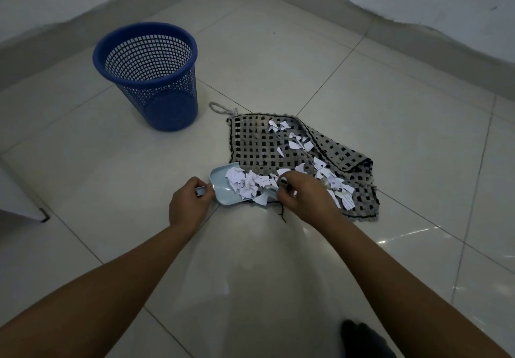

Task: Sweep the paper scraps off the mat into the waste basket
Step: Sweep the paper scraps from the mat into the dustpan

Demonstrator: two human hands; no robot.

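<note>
A: Pale blue plastic dustpan (223,187) is gripped by its handle in the left hand (189,204), fingers curled round it. The pan lies on the floor tiles (348,59), its mouth turned toward the right hand and meeting the near-left edge of the mat (281,148).

B: And the right hand (303,196)?

A: It's closed round a small brush (271,190), just right of the pan. Only a pale sliver of the brush is seen under the fingers; bristles can't be made out. The 2 hands are held apart, w/ the pan's bowl between them.

B: Where are the paper scraps (250,183)?

A: A white heap is piled in the pan's mouth, directly between the hands. More scraps are spread on the mat beyond & to the right of the right hand, and a smaller cluster lies farther out, near the mat's far edge.

B: The mat itself?

A: Woven, grey w/ black checks, rumpled; its right side is folded over. A loop (220,108) is seen at the far-left corner.

B: The waste basket (150,76)?

A: Blue mesh plastic, upright, well beyond the left hand & a bit left of it, apart from the mat. No scraps can be made out inside.
</note>
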